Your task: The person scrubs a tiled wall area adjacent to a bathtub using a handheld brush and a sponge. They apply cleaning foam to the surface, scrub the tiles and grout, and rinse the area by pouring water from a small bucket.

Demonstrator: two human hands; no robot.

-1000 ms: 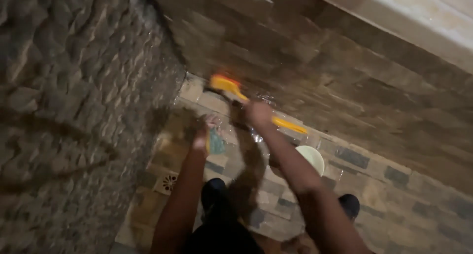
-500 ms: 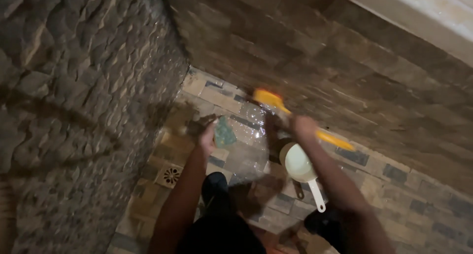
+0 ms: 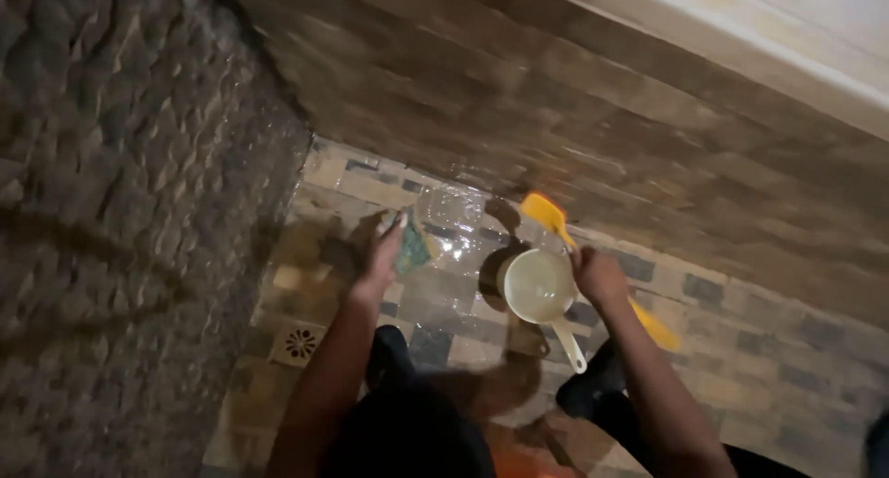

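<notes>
Standing on a wet floor (image 3: 444,297) was your biggest hazard: the tiles glistened and a foot could have slid. Beside your right hand (image 3: 600,276), clamped on the yellow brush (image 3: 546,217), the dipper (image 3: 537,285) could have tipped. Your left hand (image 3: 384,256) pinched a green sponge (image 3: 414,246) that might have slipped.

Wet tiled floor (image 3: 463,297) carries a pale scoop (image 3: 540,288); a round drain (image 3: 299,344) sits near the left wall.
</notes>
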